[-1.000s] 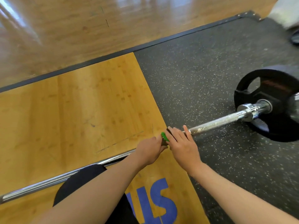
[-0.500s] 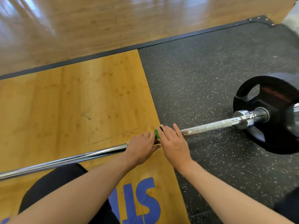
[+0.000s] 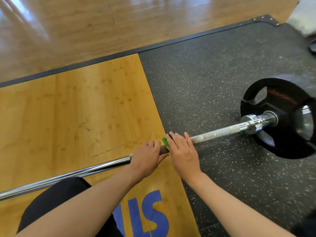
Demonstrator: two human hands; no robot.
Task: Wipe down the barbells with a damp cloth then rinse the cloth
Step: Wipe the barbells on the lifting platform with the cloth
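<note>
The barbell lay across the wooden platform and rubber mat, the left hand curled around its shaft. Just beside it the right hand covered a green cloth on the shaft, fingers fairly straight; whether it pinched the cloth was unclear.

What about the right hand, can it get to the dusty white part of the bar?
Probably yes. The right hand rests on the bar right beside the dusty white part, with nothing on the bar between them.

Left hand, right hand slightly parted, barbell exposed
</note>
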